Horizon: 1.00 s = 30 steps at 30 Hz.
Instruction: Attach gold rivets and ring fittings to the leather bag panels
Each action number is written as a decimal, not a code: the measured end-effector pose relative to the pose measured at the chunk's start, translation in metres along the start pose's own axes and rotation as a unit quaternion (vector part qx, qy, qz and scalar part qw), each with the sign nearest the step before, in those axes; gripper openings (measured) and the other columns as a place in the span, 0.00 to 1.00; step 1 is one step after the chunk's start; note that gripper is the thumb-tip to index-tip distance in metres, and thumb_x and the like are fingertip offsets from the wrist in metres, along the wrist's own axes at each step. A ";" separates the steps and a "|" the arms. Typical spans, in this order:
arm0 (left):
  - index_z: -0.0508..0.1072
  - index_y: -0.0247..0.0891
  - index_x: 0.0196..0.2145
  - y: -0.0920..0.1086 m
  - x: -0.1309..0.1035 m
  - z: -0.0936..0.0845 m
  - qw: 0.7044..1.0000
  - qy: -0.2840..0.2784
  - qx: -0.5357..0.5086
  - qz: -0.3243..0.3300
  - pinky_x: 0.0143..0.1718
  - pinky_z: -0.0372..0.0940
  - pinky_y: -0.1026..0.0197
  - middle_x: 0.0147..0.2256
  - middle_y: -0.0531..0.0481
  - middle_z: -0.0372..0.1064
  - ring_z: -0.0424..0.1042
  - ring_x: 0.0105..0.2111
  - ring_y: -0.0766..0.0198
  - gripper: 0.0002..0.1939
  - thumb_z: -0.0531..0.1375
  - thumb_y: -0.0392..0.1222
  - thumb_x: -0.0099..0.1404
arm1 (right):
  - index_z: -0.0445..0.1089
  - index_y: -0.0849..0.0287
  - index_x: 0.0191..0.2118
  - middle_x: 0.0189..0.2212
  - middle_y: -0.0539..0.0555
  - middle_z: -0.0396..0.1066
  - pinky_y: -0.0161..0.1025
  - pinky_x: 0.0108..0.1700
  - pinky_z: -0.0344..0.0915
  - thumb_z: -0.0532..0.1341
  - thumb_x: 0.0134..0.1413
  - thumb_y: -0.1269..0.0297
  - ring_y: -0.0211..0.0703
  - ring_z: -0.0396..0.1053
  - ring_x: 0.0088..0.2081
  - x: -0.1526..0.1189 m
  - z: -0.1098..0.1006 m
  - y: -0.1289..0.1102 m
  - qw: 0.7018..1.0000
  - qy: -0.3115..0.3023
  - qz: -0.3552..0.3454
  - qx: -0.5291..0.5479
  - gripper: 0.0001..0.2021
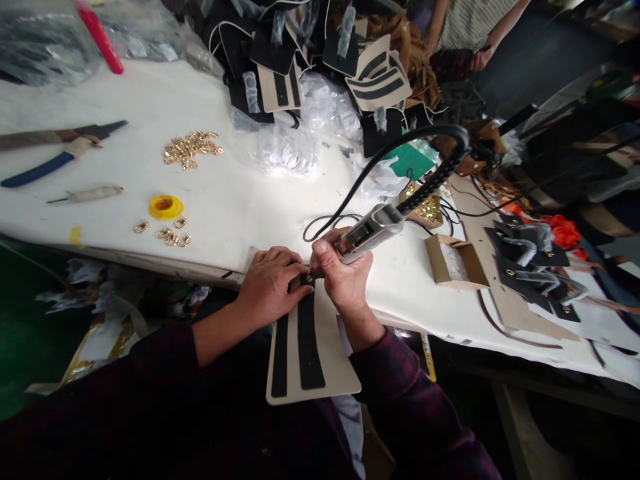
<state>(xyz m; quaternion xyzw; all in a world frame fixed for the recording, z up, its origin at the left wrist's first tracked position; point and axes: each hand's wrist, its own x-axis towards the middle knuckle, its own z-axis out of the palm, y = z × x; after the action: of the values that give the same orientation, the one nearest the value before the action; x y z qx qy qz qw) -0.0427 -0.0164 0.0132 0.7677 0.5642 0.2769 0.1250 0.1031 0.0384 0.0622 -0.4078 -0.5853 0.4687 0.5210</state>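
A beige panel with two black strips hangs partly over the table's front edge. My left hand lies on its upper end, thumb and fingers pressing around a small fitting on the longer strip. My right hand is wrapped round a silver power tool with a black cable. The tool's tip meets the panel beside my left fingertips, mostly hidden by my fingers.
On the white table are gold clasps, a yellow tape roll, pliers and an awl. Right stand a small carton and black pieces. Wrapped panels and a person are behind.
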 end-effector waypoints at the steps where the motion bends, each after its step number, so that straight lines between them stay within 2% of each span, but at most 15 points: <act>1: 0.80 0.44 0.46 0.000 0.000 0.000 1.000 0.001 0.004 0.002 0.53 0.64 0.41 0.52 0.44 0.76 0.70 0.56 0.44 0.14 0.69 0.50 0.65 | 0.60 0.55 0.24 0.20 0.45 0.63 0.35 0.23 0.62 0.74 0.52 0.46 0.35 0.62 0.22 0.001 0.000 -0.002 1.000 -0.008 0.003 0.002 0.26; 6: 0.79 0.45 0.51 0.000 0.000 0.003 1.000 0.010 0.019 0.002 0.51 0.66 0.42 0.52 0.43 0.77 0.71 0.55 0.44 0.17 0.68 0.50 0.67 | 0.66 0.57 0.24 0.22 0.47 0.66 0.35 0.24 0.63 0.78 0.37 0.38 0.37 0.63 0.25 0.009 0.000 -0.015 0.996 -0.087 -0.004 0.004 0.29; 8: 0.79 0.45 0.53 -0.001 0.000 0.003 1.000 0.009 0.021 0.003 0.52 0.66 0.41 0.51 0.42 0.77 0.71 0.54 0.44 0.18 0.68 0.50 0.67 | 0.67 0.58 0.25 0.22 0.46 0.65 0.35 0.25 0.62 0.78 0.35 0.36 0.37 0.62 0.25 0.014 0.000 -0.022 0.993 -0.121 -0.006 0.011 0.30; 11: 0.80 0.47 0.50 -0.001 0.001 0.002 1.000 0.007 0.009 0.008 0.53 0.65 0.40 0.52 0.44 0.77 0.70 0.55 0.44 0.16 0.69 0.50 0.65 | 0.70 0.58 0.29 0.23 0.46 0.65 0.35 0.27 0.61 0.73 0.43 0.33 0.36 0.61 0.25 0.025 -0.005 -0.035 0.988 -0.148 -0.033 -0.004 0.30; 14: 0.81 0.48 0.48 0.002 0.002 0.000 1.000 0.004 -0.004 0.004 0.53 0.64 0.41 0.51 0.46 0.78 0.70 0.55 0.46 0.13 0.69 0.48 0.65 | 0.71 0.58 0.34 0.26 0.47 0.68 0.35 0.32 0.62 0.68 0.54 0.34 0.39 0.64 0.28 0.037 -0.019 -0.043 0.979 -0.123 -0.074 -0.145 0.27; 16: 0.81 0.48 0.47 0.004 0.002 -0.002 1.000 0.002 -0.005 0.001 0.53 0.64 0.42 0.50 0.46 0.78 0.71 0.54 0.47 0.13 0.69 0.48 0.65 | 0.72 0.57 0.39 0.30 0.49 0.71 0.36 0.35 0.63 0.65 0.59 0.37 0.42 0.67 0.32 0.044 -0.034 -0.041 0.943 -0.104 -0.074 -0.307 0.25; 19: 0.81 0.47 0.46 0.007 0.000 -0.001 1.000 0.007 0.001 0.000 0.53 0.65 0.42 0.51 0.45 0.77 0.71 0.55 0.47 0.11 0.68 0.47 0.66 | 0.73 0.57 0.50 0.42 0.56 0.74 0.39 0.40 0.64 0.61 0.68 0.45 0.47 0.72 0.39 0.048 -0.060 -0.024 0.858 -0.103 -0.033 -0.501 0.20; 21: 0.81 0.46 0.46 0.008 -0.001 0.000 1.000 0.016 0.010 0.004 0.53 0.65 0.42 0.53 0.44 0.77 0.71 0.56 0.46 0.11 0.67 0.47 0.67 | 0.72 0.55 0.57 0.49 0.59 0.74 0.40 0.44 0.65 0.60 0.69 0.49 0.50 0.74 0.44 0.048 -0.077 -0.008 0.817 -0.113 0.003 -0.565 0.19; 24: 0.79 0.46 0.47 0.011 -0.001 0.001 0.999 0.025 0.027 0.019 0.54 0.65 0.41 0.55 0.44 0.76 0.71 0.57 0.46 0.11 0.66 0.46 0.67 | 0.72 0.53 0.60 0.53 0.61 0.73 0.42 0.49 0.66 0.64 0.67 0.52 0.53 0.73 0.50 0.048 -0.094 0.011 0.787 -0.126 0.036 -0.603 0.21; 26: 0.78 0.46 0.47 0.013 -0.001 0.000 0.998 0.025 0.041 0.027 0.53 0.65 0.42 0.54 0.44 0.77 0.71 0.56 0.46 0.11 0.66 0.46 0.68 | 0.73 0.54 0.61 0.53 0.63 0.73 0.46 0.54 0.65 0.67 0.64 0.53 0.57 0.71 0.54 0.043 -0.102 0.015 0.790 -0.108 0.029 -0.603 0.23; 27: 0.77 0.46 0.46 0.015 0.000 -0.001 0.998 0.025 0.048 0.028 0.53 0.65 0.42 0.52 0.45 0.78 0.71 0.55 0.46 0.10 0.66 0.46 0.67 | 0.73 0.56 0.62 0.54 0.64 0.73 0.48 0.56 0.65 0.68 0.63 0.54 0.58 0.70 0.56 0.037 -0.105 0.013 0.802 -0.087 0.015 -0.591 0.24; 28: 0.77 0.46 0.46 0.016 0.001 -0.002 0.998 0.023 0.057 0.028 0.52 0.64 0.43 0.51 0.45 0.79 0.72 0.54 0.46 0.10 0.66 0.47 0.67 | 0.73 0.57 0.62 0.54 0.64 0.73 0.49 0.58 0.64 0.69 0.62 0.55 0.58 0.70 0.56 0.028 -0.108 0.010 0.822 -0.058 0.000 -0.566 0.25; 30: 0.76 0.45 0.45 0.019 0.002 -0.004 0.997 0.021 0.075 0.023 0.50 0.63 0.43 0.49 0.45 0.79 0.72 0.52 0.45 0.10 0.67 0.48 0.67 | 0.74 0.59 0.61 0.52 0.63 0.75 0.50 0.57 0.66 0.68 0.63 0.53 0.55 0.72 0.52 -0.001 -0.114 -0.001 0.882 0.016 -0.015 -0.470 0.25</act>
<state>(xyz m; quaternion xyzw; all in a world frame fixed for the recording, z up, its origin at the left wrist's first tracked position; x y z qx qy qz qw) -0.0296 -0.0214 0.0268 0.7815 0.5682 0.2531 0.0490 0.2163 0.0512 0.0649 -0.6033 -0.7347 0.1242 0.2842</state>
